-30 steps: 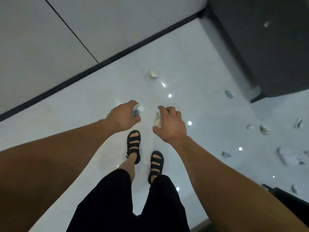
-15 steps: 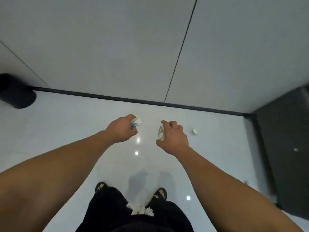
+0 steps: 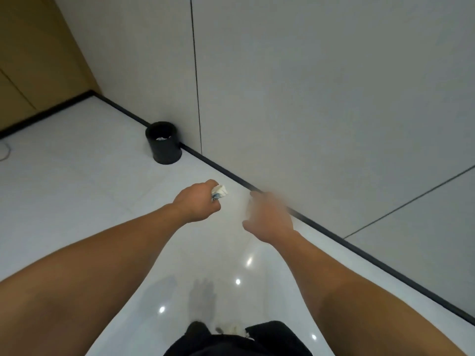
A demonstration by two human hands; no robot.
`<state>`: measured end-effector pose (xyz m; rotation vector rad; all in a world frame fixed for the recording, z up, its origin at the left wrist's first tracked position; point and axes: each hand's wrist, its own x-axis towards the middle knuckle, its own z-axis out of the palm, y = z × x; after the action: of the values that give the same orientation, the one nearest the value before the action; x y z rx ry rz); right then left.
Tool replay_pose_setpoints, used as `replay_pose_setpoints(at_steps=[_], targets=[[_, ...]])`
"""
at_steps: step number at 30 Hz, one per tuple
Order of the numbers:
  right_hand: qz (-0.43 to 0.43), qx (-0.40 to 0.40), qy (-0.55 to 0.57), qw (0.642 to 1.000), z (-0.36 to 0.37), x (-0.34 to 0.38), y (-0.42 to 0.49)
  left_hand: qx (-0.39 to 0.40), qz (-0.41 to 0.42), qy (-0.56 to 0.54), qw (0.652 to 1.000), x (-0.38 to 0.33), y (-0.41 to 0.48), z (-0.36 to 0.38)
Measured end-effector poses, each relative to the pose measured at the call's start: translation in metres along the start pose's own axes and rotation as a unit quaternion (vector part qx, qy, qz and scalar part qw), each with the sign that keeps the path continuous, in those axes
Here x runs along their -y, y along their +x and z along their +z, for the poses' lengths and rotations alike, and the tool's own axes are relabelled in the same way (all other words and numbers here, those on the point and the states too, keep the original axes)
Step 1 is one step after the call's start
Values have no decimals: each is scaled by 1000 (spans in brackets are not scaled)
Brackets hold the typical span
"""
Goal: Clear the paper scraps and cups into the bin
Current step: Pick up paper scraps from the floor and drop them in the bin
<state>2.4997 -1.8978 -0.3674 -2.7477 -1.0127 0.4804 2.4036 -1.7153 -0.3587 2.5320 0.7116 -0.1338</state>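
Ahead, at eleven o'clock, the black bin (image 3: 164, 143) stands upright against the wall (image 3: 308, 98) with pale litter (image 3: 160, 138) inside. My left hand (image 3: 196, 202) is fisted round a crumpled white-and-blue paper scrap (image 3: 219, 191), which pokes out toward two o'clock. My right hand (image 3: 270, 217) is blurred, so I cannot tell its grip.

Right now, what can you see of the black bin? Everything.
The bin is a plain black cylinder, matte, plastic by its look, open-topped with no lid. It stands upright on the white floor, beside the dark skirting. Pale scraps lie inside. Nothing else touches it.
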Motion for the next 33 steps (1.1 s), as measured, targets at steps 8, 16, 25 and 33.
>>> replay_pose_setpoints(at_steps=[8, 16, 25, 33], targets=[[-87, 13, -44, 995, -3, 99, 111, -39, -60, -19, 997, 95, 49, -57], [-165, 39, -41, 985, -5, 175, 253, -61, -148, -4, 987, 175, 128, -129], [-212, 61, -75, 972, -28, 244, 387, -60, -198, -16, 978, 244, 215, -193], [-197, 70, -90, 974, -14, 353, 511, -66, -167, -38, 983, 356, 319, -259]])
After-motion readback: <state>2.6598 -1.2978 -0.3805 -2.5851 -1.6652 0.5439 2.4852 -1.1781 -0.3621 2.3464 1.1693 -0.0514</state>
